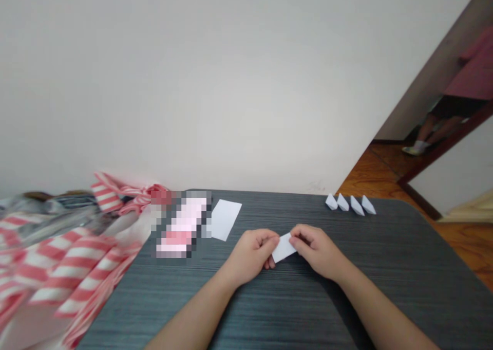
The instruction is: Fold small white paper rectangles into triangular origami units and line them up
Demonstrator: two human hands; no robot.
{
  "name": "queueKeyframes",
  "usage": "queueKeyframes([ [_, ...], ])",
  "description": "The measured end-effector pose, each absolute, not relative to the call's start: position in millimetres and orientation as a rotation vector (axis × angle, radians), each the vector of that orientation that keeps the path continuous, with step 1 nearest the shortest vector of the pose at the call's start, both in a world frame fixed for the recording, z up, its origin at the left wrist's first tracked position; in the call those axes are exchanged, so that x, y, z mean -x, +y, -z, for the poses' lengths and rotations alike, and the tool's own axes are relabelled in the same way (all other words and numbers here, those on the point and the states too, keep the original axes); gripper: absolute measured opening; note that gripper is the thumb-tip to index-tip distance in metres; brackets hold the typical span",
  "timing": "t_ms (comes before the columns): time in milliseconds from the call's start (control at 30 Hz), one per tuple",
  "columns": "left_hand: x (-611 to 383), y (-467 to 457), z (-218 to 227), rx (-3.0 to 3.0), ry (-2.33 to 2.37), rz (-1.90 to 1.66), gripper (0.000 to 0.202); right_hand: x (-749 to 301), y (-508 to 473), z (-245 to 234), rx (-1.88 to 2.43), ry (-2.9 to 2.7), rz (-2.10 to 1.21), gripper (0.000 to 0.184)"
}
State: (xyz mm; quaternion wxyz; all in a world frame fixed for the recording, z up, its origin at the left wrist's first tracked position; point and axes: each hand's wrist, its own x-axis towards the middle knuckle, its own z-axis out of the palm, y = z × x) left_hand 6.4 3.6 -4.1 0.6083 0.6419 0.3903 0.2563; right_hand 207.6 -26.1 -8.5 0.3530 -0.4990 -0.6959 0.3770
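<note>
A small white piece of paper (284,248), which looks folded, is held between both hands above the dark table. My left hand (253,254) is closed on its left side, thumb on top and fingers partly underneath. At its upper right, my right hand (316,248) pinches the paper between thumb and fingers. The fingertips under the paper are partly hidden. Several folded white paper boats (357,205) stand in a row near the far right edge of the table. Left of my hands lies a flat white sheet of paper (226,219).
A blurred-out pink and white object (184,225) lies on the dark table (269,309) at the left. Red-and-white striped cloth (73,262) is heaped beside the table. The wall (239,83) rises behind. A person (462,83) stands at the far right.
</note>
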Motion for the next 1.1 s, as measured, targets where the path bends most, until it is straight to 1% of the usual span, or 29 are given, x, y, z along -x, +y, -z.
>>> queueKeyframes([
  [33,-7,4,5,-1.464,0.900,-0.602,0.034,-207,-27,11,1.262,-1.743,-1.035,0.009],
  [67,-7,4,5,-1.445,0.901,-0.610,0.034,-207,-28,13,1.228,-1.685,-1.100,0.007],
  [167,-7,5,6,-1.415,0.898,-0.622,0.033,-206,-30,18,1.161,-1.640,-1.207,0.018],
  [233,-8,5,5,-1.411,0.895,-0.625,0.033,-206,-30,19,1.140,-1.679,-1.188,0.019],
  [400,-8,4,4,-1.394,0.894,-0.628,0.033,-206,-28,16,1.118,-1.776,-1.057,0.013],
  [700,-7,5,13,-1.387,0.884,-0.619,0.034,-208,-28,5,1.106,-1.898,-0.934,0.002],
  [800,-7,5,14,-1.388,0.862,-0.621,0.034,-208,-28,5,1.099,-1.914,-0.909,0.005],
  [967,-7,4,12,-1.380,0.841,-0.623,0.032,-207,-26,5,1.103,-1.921,-0.868,0.016],
  [1100,-7,3,10,-1.394,0.846,-0.610,0.031,-206,-26,3,1.126,-1.894,-0.838,0.018],
])
